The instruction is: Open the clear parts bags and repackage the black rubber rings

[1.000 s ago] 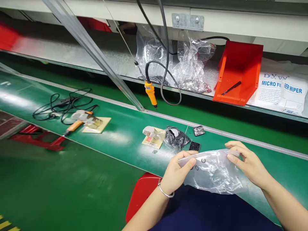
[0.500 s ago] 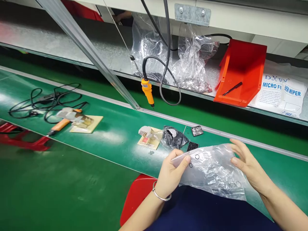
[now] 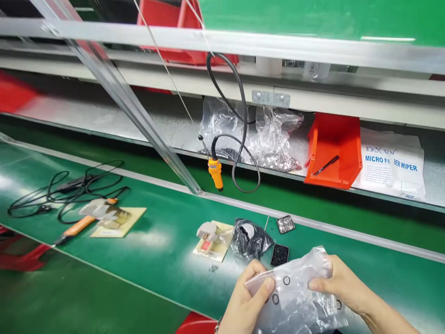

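Clear bag: a crinkled clear plastic bag (image 3: 295, 297) is held low in the frame, above the near edge of the green desk (image 3: 156, 250); small dark rings (image 3: 286, 280) are seen inside it.
Left hand: the left hand (image 3: 246, 301) is closed on the bag's left top edge, thumb and fingers pinched together on the plastic.
Right hand: the right hand (image 3: 342, 285) is clamped on the bag's right side, fingers curled into the film.
Just beyond the bag: a small black tray (image 3: 280, 254) is lying on the desk near the bag's top edge; a second small tray with shiny parts (image 3: 285, 224) is set a little farther back.
Left of the trays: a dark plastic pouch (image 3: 251, 239) is bunched up, and beside it a tan board with a white piece on top (image 3: 212, 240) is laid flat.
Far left: an orange-handled tool (image 3: 83, 225) and a tangle of black cable (image 3: 66, 192) are spread on the desk, with a second tan board (image 3: 118, 221) just beside the tool.
Overhead: an orange electric screwdriver (image 3: 216, 172) is hung on a looped black cord above the desk.
Shelf: clear bags of small parts (image 3: 271, 144), a red bin (image 3: 335, 148) with a black pen (image 3: 326, 165) in it, and a white wiper pack (image 3: 394, 164) are lined up on the shelf behind.
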{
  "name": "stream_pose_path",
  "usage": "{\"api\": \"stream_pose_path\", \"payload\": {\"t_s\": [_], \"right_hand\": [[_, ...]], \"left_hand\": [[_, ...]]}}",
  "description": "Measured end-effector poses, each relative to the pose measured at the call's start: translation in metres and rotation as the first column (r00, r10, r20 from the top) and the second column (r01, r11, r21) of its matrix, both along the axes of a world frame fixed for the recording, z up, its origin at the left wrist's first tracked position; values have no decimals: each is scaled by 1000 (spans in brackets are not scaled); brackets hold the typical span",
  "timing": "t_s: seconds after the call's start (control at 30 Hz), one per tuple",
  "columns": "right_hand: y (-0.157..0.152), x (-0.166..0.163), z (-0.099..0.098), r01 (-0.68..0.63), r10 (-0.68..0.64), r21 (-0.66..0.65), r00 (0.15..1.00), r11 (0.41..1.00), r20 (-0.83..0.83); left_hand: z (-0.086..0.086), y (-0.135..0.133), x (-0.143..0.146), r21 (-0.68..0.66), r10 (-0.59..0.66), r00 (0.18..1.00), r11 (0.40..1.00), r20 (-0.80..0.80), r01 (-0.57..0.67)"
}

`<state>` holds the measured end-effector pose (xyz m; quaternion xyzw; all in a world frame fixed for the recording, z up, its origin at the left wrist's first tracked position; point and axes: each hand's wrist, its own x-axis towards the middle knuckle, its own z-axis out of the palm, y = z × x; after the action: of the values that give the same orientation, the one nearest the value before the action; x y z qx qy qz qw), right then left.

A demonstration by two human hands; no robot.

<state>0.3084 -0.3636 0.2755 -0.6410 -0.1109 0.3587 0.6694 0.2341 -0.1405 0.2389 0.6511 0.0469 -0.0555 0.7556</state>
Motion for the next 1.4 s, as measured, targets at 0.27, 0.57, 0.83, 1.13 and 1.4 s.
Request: {"api": "stream_pose_path", "payload": {"t_s": [0.27,0.57,0.83,1.13,1.4], "right_hand": [[6,52,49,-22,210,-436,898,900,388],[23,148,93,551,-78,-334,594,765,801],[28,215,37,812,349,-375,227,447,909],[13,236,52,895,300,1,-151,446,942],[23,229,65,893,383,-220,59,392,922]], "left_hand": [[33,49,49,73,-391,920,917,-12,391],[79,34,166,453,-223,966,880,130,142],[126,26,307,484,145,919,814,366,-321],[120,-30,374,608,131,954,745,269,-273],[107,-64,408,669,105,972,710,208,-220]]}}
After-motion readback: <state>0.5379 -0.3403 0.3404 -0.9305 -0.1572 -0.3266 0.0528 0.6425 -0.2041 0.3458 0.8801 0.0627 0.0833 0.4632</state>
